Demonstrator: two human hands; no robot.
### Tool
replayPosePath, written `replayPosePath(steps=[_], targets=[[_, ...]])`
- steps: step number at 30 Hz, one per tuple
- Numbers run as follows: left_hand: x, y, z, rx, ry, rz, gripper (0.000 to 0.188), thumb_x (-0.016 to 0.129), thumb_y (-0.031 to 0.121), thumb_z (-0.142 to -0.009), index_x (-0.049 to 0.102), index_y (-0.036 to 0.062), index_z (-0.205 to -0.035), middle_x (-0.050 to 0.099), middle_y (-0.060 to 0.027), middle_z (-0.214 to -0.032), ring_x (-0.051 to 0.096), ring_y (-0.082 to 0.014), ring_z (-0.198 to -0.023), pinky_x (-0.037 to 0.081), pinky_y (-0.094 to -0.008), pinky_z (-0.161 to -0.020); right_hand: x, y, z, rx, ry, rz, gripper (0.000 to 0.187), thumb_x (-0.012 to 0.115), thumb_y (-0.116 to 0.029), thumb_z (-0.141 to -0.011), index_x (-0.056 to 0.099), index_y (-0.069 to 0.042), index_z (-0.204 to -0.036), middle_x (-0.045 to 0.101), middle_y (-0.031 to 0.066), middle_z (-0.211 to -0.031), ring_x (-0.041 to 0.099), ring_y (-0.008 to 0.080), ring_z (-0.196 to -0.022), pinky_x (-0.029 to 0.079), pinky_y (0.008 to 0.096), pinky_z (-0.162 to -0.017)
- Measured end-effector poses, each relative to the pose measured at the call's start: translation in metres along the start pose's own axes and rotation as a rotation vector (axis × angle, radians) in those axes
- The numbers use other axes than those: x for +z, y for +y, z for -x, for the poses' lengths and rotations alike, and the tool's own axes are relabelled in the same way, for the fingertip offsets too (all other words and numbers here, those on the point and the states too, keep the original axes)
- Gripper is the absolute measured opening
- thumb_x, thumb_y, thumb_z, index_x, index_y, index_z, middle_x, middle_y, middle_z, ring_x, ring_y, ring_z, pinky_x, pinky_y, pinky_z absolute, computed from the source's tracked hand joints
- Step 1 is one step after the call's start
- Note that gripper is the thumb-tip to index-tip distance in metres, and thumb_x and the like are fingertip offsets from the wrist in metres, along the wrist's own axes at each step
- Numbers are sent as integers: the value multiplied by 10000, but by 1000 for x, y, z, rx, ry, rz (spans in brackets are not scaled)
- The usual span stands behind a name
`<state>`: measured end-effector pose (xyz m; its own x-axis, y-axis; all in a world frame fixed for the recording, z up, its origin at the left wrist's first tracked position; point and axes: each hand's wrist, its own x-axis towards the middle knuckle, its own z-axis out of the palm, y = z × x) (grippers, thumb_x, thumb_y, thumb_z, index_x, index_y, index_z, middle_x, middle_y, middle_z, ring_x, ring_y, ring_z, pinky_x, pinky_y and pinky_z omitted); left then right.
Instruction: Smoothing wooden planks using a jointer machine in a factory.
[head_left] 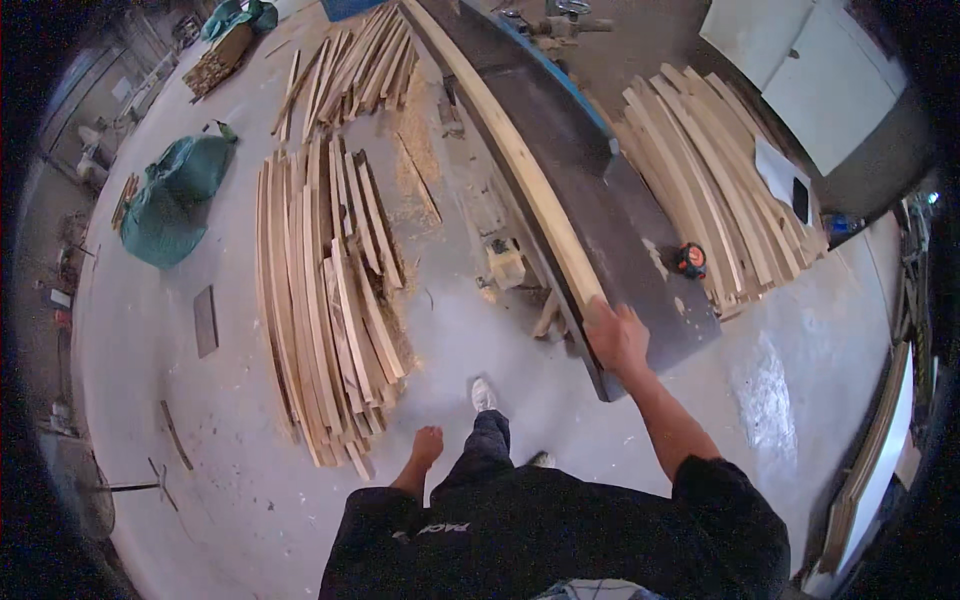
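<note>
My right hand [617,337] is closed round the near end of a long wooden board [520,155]. The board lies lengthwise along the left side of a long dark machine table [640,220] and runs away toward its far end. My left hand [428,446] hangs low, apart from the table, with its fingers curled in and nothing showing in them. Right of the board, an orange and black tape measure [691,261] rests on the table near its right edge.
Stacked wooden strips [320,300] lie on the floor at left, with another pile [365,65] beyond. More boards [700,180] are stacked right of the table, bearing a white sheet and a dark phone [801,200]. Sawdust [415,150] and a green sack [180,200] lie on the floor.
</note>
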<state>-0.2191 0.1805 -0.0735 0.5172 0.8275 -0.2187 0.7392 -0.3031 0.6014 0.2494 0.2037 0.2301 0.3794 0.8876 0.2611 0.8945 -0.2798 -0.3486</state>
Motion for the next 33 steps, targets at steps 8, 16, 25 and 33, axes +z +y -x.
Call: replayPosePath(steps=[8, 16, 25, 33], targets=[[6, -12, -43, -344, -66, 317, 310, 510, 236, -926, 623, -19, -790, 635, -226, -723, 622, -403, -651, 507, -480, -608, 88, -54, -198, 9, 61, 61, 241, 659, -260, -768, 610, -186, -992, 588, 137, -847, 620, 359, -850, 509, 483, -713], [-69, -9, -104, -570, 85, 843, 245, 502, 178, -943, 593, -43, -891, 598, -65, -689, 566, -155, -591, 483, -318, -546, 176, -92, -399, -15, 93, 69, 241, 643, -299, -781, 640, -176, -988, 607, 157, -860, 636, 356, -856, 516, 466, -728], [-70, -50, -43, -1018, 133, 1030, 300, 507, 225, -914, 611, -56, -926, 587, -74, -647, 578, -159, -578, 480, -311, -548, 225, -127, -529, 25, 38, 127, 327, 630, -339, -828, 670, -145, -1088, 637, 188, -1000, 639, 367, -973, 525, 454, -827], [-37, -45, 6, -731, 54, 704, 264, 507, 240, -913, 595, -2, -857, 633, -109, -695, 617, -217, -577, 459, -336, -476, 188, -110, -420, -30, 91, 179, 320, 533, -343, -895, 577, -141, -1139, 569, 199, -1012, 606, 403, -947, 533, 512, -762]])
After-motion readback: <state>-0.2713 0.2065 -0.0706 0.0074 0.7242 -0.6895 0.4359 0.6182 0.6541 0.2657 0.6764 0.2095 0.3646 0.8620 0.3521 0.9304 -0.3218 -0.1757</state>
